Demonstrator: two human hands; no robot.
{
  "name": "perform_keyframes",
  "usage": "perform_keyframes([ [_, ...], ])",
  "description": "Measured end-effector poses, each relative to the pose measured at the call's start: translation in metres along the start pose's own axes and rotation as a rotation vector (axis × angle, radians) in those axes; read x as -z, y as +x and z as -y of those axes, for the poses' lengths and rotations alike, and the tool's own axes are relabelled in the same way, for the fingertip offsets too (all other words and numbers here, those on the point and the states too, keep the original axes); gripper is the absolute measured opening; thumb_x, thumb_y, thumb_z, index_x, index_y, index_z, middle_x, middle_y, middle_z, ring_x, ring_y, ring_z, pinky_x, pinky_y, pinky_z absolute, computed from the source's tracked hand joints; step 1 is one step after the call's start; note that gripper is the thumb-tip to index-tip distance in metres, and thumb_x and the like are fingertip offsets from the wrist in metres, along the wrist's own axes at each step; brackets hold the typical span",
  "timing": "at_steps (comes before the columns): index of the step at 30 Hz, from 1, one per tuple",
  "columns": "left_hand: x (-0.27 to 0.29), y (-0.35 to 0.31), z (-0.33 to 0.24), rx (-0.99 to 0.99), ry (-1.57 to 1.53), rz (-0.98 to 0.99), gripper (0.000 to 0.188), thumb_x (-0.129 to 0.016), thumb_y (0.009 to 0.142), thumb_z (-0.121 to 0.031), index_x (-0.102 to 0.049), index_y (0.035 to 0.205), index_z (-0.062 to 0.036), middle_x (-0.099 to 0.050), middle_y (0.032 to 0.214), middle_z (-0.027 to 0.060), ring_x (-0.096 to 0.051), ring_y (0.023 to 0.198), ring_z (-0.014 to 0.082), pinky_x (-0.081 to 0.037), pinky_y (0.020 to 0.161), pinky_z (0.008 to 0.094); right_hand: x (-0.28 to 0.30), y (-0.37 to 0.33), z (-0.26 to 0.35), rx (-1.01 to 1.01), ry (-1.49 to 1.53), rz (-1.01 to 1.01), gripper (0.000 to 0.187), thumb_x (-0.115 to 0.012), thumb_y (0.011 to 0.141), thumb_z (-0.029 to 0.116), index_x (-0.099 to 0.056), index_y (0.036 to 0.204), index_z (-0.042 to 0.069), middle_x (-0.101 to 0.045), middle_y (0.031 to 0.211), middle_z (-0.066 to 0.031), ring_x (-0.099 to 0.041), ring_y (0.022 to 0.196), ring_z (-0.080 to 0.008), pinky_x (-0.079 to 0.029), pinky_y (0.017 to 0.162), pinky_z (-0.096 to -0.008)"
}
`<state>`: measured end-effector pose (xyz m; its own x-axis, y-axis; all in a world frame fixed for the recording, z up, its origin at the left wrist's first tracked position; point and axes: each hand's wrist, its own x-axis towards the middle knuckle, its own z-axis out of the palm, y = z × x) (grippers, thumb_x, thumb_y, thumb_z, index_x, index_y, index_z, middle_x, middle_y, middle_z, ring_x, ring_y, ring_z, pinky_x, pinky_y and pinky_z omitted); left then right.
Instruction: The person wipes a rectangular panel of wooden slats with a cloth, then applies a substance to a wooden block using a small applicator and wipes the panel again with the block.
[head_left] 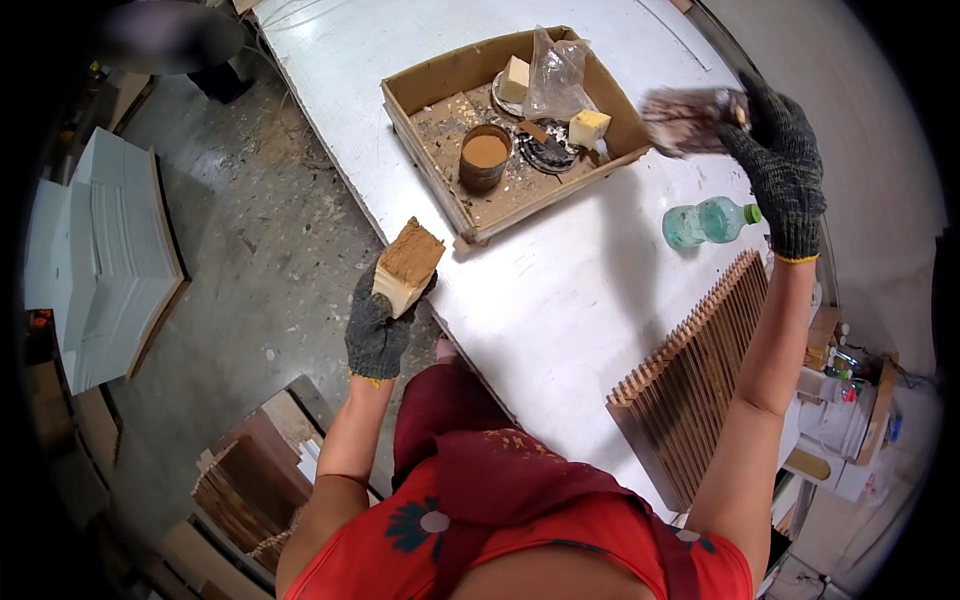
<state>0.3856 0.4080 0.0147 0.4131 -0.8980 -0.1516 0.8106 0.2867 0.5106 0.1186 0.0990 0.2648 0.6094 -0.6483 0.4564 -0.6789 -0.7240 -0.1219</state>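
My left hand (376, 325), in a dark knit glove, grips a cream sponge block (399, 287) just off the table's left edge. The block's upper face is coated brown. Out over the far right of the table, my gloved right hand (785, 150) is closed on a brown-and-white streaked piece (688, 122), smeared by motion, its kind unclear. Left of that piece stands a shallow cardboard tray (420, 170). Inside are a can of brown paint (485, 160), two more sponge blocks, one being a yellowish sponge (589, 128), and a clear plastic bag (557, 75).
A greenish plastic bottle (712, 221) with a green cap lies on the white table (540, 320). A stack of thin brown wooden strips (695, 370) rests at the table's right. White panels (110, 260) are stacked on the floor at left, with brown boards (250, 480) nearer me.
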Motion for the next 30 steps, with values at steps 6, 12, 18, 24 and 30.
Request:
perform_keyframes([
  [6, -0.016, -0.004, 0.01, 0.024, -0.064, 0.025, 0.077, -0.072, 0.08, -0.023, -0.032, 0.141, 0.0007, -0.04, 0.141, 0.0212, -0.042, 0.128, 0.0403, -0.036, 0.109, 0.0549, -0.059, 0.019, 0.076, 0.201, 0.289, 0.043, 0.057, -0.071, 0.078, 0.039, -0.059, 0.123, 0.006, -0.063, 0.093, -0.0119, -0.061, 0.085, -0.0244, -0.051, 0.078, -0.0383],
  [12, -0.011, -0.023, 0.003, 0.05, -0.11, -0.007, 0.077, -0.071, 0.08, -0.021, -0.031, 0.142, -0.0007, -0.038, 0.143, 0.021, -0.04, 0.13, 0.0407, -0.034, 0.11, 0.055, -0.112, 0.034, 0.121, 0.248, 0.13, 0.123, 0.045, -0.058, 0.084, 0.035, -0.061, 0.12, 0.008, -0.064, 0.097, -0.016, -0.06, 0.097, -0.0302, -0.047, 0.089, -0.0421],
  [18, 0.008, -0.034, 0.004, 0.007, -0.152, -0.038, 0.076, -0.069, 0.08, -0.018, -0.03, 0.143, -0.002, -0.038, 0.142, 0.0209, -0.039, 0.129, 0.0399, -0.034, 0.109, 0.0562, -0.152, 0.034, 0.138, 0.15, 0.006, 0.42, 0.048, -0.057, 0.085, 0.035, -0.058, 0.124, 0.007, -0.062, 0.113, -0.0154, -0.06, 0.104, -0.0286, -0.048, 0.092, -0.0391],
  [24, 0.008, -0.04, 0.012, 0.058, -0.376, -0.13, 0.065, -0.06, 0.086, -0.022, -0.033, 0.141, 0.0025, -0.041, 0.14, 0.0229, -0.039, 0.129, 0.0405, -0.032, 0.109, 0.0564, -0.16, -0.057, 0.118, 0.167, 0.388, -0.108, 0.052, -0.057, 0.089, 0.027, -0.046, 0.135, 0.006, -0.056, 0.128, -0.0165, -0.052, 0.12, -0.0307, -0.039, 0.103, -0.0402],
  [30, -0.031, -0.038, 0.046, 0.273, -0.418, 0.128, 0.06, -0.054, 0.092, -0.027, -0.034, 0.14, 0.0047, -0.041, 0.14, 0.0245, -0.039, 0.129, 0.04, -0.032, 0.109, 0.0538, -0.094, -0.214, 0.154, -0.153, 0.852, -0.152, 0.054, -0.066, 0.085, 0.026, -0.049, 0.133, 0.007, -0.056, 0.127, -0.0141, -0.052, 0.118, -0.0295, -0.039, 0.102, -0.0439],
])
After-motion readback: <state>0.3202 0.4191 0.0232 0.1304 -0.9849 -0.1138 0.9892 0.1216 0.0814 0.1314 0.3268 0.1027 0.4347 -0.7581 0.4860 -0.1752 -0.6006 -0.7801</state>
